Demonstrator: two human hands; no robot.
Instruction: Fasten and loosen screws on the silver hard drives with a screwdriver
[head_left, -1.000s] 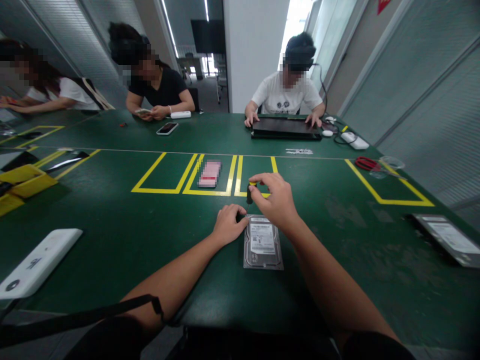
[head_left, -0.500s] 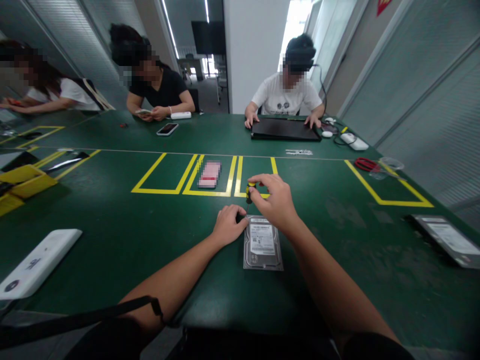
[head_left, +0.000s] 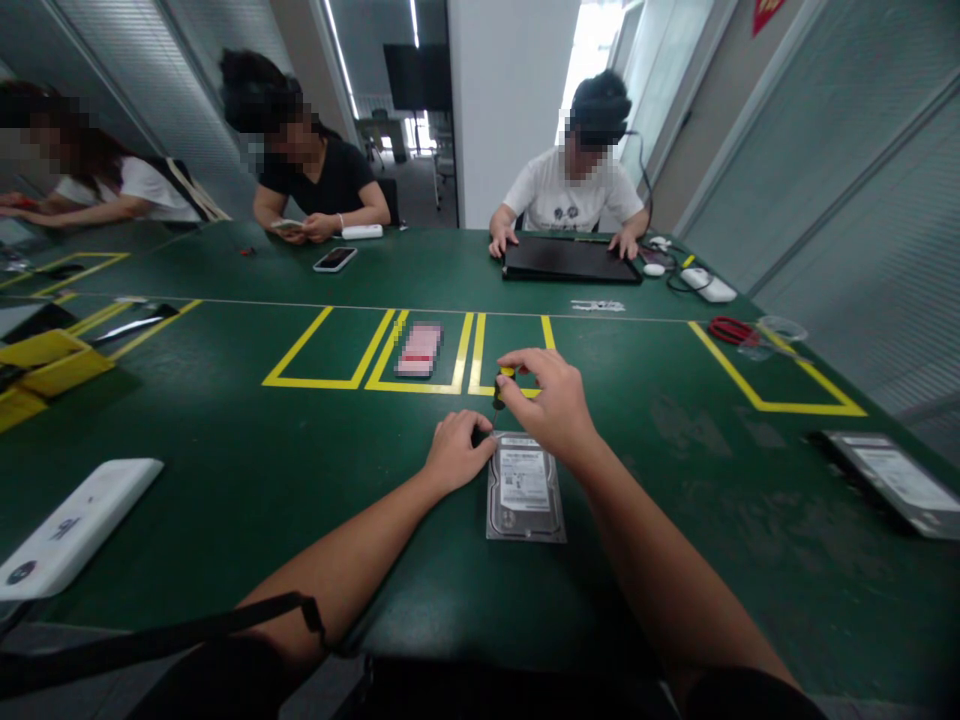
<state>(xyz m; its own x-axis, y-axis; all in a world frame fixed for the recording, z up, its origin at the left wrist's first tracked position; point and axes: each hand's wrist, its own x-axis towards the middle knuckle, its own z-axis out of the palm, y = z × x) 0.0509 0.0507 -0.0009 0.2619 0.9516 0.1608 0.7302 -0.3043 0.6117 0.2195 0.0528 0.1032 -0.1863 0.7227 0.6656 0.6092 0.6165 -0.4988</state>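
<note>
A silver hard drive with a white label lies flat on the green table in front of me. My right hand grips a short yellow-and-black screwdriver by its handle, thumb and fingers around it. The screwdriver is nearly upright, leaning a little, and its thin shaft points down at the drive's far left corner. At that same corner my left hand rests on the table, thumb and forefinger tips brought together beside the shaft's lower end. What lies between those fingertips is too small to make out.
A second hard drive lies at the right, a white power bank at the left. Yellow bins stand far left. Ahead are yellow tape outlines, a pink item and red-handled scissors. Across the table, a person handles a black panel.
The screwdriver's handle has tipped slightly to the right, and the fingers of my right hand have shifted a little with it. My left hand and the hard drive stay in place.
</note>
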